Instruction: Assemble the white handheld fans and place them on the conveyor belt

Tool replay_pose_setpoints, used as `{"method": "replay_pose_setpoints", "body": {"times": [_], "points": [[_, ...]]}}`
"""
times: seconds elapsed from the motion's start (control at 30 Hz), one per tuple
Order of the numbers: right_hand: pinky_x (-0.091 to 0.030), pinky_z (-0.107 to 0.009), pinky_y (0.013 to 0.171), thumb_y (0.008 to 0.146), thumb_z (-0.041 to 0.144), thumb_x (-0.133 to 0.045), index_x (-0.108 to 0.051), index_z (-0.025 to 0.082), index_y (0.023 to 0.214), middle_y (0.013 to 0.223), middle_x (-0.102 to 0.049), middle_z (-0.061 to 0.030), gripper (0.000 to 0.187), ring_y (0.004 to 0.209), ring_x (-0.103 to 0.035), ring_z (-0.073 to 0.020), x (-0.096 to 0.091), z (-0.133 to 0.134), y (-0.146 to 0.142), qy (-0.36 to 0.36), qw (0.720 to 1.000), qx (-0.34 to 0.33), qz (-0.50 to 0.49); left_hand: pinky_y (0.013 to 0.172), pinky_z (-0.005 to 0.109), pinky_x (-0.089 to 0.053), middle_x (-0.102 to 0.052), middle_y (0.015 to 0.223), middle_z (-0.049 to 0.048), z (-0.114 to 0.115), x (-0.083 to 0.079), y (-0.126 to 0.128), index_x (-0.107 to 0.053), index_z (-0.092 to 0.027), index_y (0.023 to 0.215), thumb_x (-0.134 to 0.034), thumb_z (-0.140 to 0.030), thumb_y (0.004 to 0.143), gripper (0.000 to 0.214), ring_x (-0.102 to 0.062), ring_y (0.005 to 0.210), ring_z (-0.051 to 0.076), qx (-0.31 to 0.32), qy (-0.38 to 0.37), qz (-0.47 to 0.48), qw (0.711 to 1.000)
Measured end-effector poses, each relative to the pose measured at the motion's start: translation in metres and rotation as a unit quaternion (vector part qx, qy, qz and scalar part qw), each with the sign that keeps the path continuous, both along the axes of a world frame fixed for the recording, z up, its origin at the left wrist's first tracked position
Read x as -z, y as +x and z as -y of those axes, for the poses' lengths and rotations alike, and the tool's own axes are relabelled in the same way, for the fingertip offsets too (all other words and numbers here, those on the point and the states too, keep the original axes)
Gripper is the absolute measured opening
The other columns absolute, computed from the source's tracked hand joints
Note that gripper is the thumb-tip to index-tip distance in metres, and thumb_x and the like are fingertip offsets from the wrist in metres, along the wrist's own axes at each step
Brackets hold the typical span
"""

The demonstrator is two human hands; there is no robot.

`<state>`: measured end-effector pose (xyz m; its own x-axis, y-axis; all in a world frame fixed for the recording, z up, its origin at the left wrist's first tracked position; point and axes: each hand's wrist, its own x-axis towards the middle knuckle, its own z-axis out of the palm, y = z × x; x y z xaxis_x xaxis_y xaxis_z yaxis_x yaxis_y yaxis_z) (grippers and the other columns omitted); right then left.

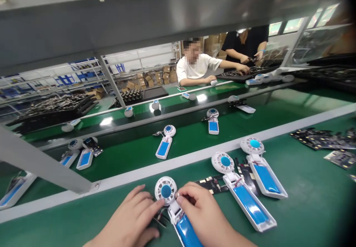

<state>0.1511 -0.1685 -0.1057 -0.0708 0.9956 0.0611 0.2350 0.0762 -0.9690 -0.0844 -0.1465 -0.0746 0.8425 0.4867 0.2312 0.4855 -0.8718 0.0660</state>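
Item: a white plastic fan unit (166, 190) with a round vented head and blue hub, its long white tray carrying a glossy blue flat pack (187, 232)
Place: at the near edge of the green bench (306, 206), directly under both hands
Left hand (130, 213): fingers loosely curled, tips against the head's rim; whether they grip cannot be told
Right hand (204, 213): fingers and thumb pressed together, pinching the white neck just below the head
Handling: seems light and stiff, but probably fragile at the neck and thin wires; safest held by the tray's sides
Beside it: a black circuit board with gold pads (211, 184) just right, then two more fan units (249, 202)
Writing: no brand or lettering legible
Beyond: a green conveyor belt (116, 162) carrying further fan units (164, 141)
Far side: a person in a white T-shirt (194, 67) with both hands at a black parts tray (236, 74), and a person in black (244, 43) holding something small
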Motion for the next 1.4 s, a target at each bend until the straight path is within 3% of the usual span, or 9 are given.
{"method": "replay_pose_setpoints", "body": {"times": [0.1,0.23,0.33,0.47,0.63,0.77,0.97,1.17,1.4], "points": [[-0.046,-0.025,0.072,0.088,0.015,-0.056,-0.068,0.02,0.078,0.082,-0.064,-0.0005,0.017,0.078,-0.063,-0.0152,0.001,0.002,0.0,0.017,1.0,-0.019,0.016,0.094,0.046,-0.052,-0.072,0.092,0.0055,0.003,-0.001,0.009,-0.049,-0.024,0.134,-0.044,-0.008,0.093,0.045,-0.067,0.084,0.021,0.009,-0.011,-0.005,1.0],[-0.046,-0.025,0.075,0.089,0.015,-0.054,-0.067,0.02,0.079,0.084,-0.062,-0.001,0.017,0.081,-0.062,-0.0153,0.004,0.004,0.001,0.046,0.997,-0.036,0.051,0.075,0.031,-0.055,-0.072,0.1,0.0058,0.002,0.003,0.012,-0.043,-0.029,0.137,-0.042,-0.011,0.088,0.052,-0.068,0.083,0.02,-0.012,-0.068,0.085,0.994],[-0.046,-0.025,0.073,0.087,0.015,-0.054,-0.068,0.02,0.079,0.084,-0.063,-0.0011,0.017,0.08,-0.063,-0.0154,0.005,0.003,0.001,0.04,0.996,-0.034,0.074,0.073,0.029,-0.054,-0.072,0.107,0.0038,-0.002,0.011,0.008,-0.038,-0.034,0.14,-0.053,-0.027,0.087,0.055,-0.07,0.084,0.021,-0.016,-0.142,0.128,0.981],[-0.046,-0.024,0.07,0.081,0.013,-0.058,-0.071,0.02,0.071,0.077,-0.064,-0.0007,0.018,0.076,-0.063,-0.016,0.003,-0.001,0.0,-0.009,0.998,-0.005,0.055,0.064,0.026,-0.053,-0.071,0.093,0.0,-0.002,0.024,0.018,-0.036,-0.031,0.138,-0.081,-0.043,0.064,0.088,-0.069,0.072,0.02,-0.091,-0.3,0.139,0.939],[-0.046,-0.026,0.068,0.085,0.016,-0.055,-0.07,0.02,0.072,0.076,-0.062,-0.0014,0.02,0.074,-0.062,-0.0167,0.002,0.001,-0.003,0.0,0.999,0.03,0.03,0.082,0.029,-0.054,-0.067,0.096,0.0046,0.011,0.026,0.046,-0.054,-0.022,0.124,-0.057,-0.024,0.088,0.036,-0.067,0.09,0.019,-0.234,-0.377,0.286,0.849],[-0.046,-0.028,0.074,0.087,0.014,-0.051,-0.065,0.02,0.075,0.084,-0.062,-0.003,0.02,0.081,-0.061,-0.0181,-0.002,0.011,-0.008,0.066,0.996,0.016,0.063,0.087,0.031,-0.054,-0.065,0.1,0.006,0.015,0.019,0.055,-0.069,-0.024,0.11,-0.052,-0.025,0.096,0.022,-0.065,0.096,0.02,-0.22,-0.323,0.306,0.868],[-0.043,-0.027,0.068,0.083,0.01,-0.051,-0.05,0.019,0.064,0.08,-0.058,-0.0023,0.022,0.078,-0.057,-0.0174,-0.006,0.017,-0.013,0.061,0.991,0.025,0.115,0.083,0.028,-0.057,-0.062,0.109,0.0061,0.018,0.024,0.051,-0.054,-0.033,0.135,-0.049,-0.008,0.094,0.049,-0.065,0.097,0.018,-0.089,-0.208,0.271,0.936],[-0.039,-0.024,0.063,0.083,0.008,-0.051,-0.04,0.019,0.06,0.076,-0.054,0.0,0.028,0.073,-0.055,-0.0144,-0.005,0.015,-0.012,0.04,0.994,0.026,0.098,0.081,0.027,-0.058,-0.06,0.108,0.0061,0.017,0.026,0.05,-0.05,-0.034,0.138,-0.049,-0.006,0.094,0.052,-0.064,0.095,0.017,-0.084,-0.185,0.251,0.946],[-0.04,-0.024,0.064,0.083,0.007,-0.051,-0.051,0.019,0.063,0.078,-0.056,-0.0005,0.023,0.075,-0.057,-0.0149,-0.006,0.014,-0.013,0.033,0.995,0.029,0.086,0.081,0.026,-0.058,-0.062,0.108,0.0067,0.018,0.021,0.052,-0.052,-0.034,0.136,-0.049,-0.008,0.095,0.049,-0.066,0.095,0.017,-0.093,-0.19,0.247,0.945]]}}
